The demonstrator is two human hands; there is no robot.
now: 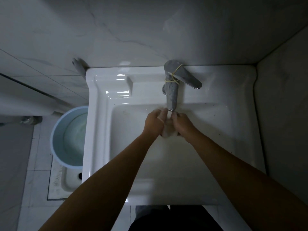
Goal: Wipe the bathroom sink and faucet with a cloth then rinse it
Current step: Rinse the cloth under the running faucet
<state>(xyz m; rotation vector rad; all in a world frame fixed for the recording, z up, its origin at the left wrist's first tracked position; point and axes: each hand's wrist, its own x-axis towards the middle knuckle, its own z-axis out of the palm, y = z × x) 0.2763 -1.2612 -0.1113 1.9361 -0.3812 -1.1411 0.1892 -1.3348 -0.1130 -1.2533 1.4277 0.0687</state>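
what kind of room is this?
Most likely a small bathroom: a white ceramic sink with a chrome faucet against marble-look wall tiles, and a blue bucket on the tiled floor beside it.

The white ceramic sink [100, 130] sits against a marbled wall. On its back ledge, at twelve o'clock from the bowl's middle, stands the chrome faucet [171, 90], with a yellow rubber band [174, 75] wound round its lever. A raised ridge [130, 84] lies at eleven o'clock, and small dark specks dot the ledge. At nine o'clock from the sink, on the tiled floor [40, 155], stands a pale blue bucket [53, 139] holding water. A white floor pan [70, 182] lies just beside the bucket, at eight o'clock.
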